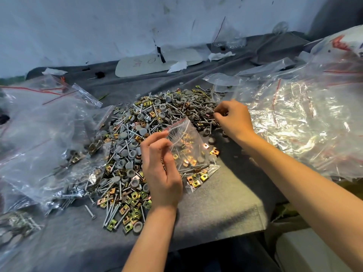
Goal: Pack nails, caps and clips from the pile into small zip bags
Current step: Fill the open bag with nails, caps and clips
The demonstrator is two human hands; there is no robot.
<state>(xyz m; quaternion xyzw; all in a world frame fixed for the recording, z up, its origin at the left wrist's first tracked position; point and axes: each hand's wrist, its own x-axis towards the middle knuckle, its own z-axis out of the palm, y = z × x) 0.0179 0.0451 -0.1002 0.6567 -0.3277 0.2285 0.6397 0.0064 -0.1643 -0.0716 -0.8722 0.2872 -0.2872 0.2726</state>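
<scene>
The small zip bag (193,152) stands tilted at the near right edge of the pile (137,146), its red-striped mouth up and open. The left hand (160,171) pinches the bag's left rim between thumb and fingertips. Inside lie long nails (193,167), brass-coloured clips (196,178) and a few grey caps (212,158), all gathered in the lower half.

The right hand (232,119) is at the far right side of the pile, fingers curled with the tips down among the parts; whether they hold anything I cannot tell. The two hands are well apart.

The pile spreads over the grey-covered desk (220,209), the three kinds of parts all mixed together. To the left lie filled bags (64,163), with nails and clips showing through the plastic. To the right is a heap of clear empty bags (306,122) with red zip strips. A white board (157,62) lies at the back by the wall.
</scene>
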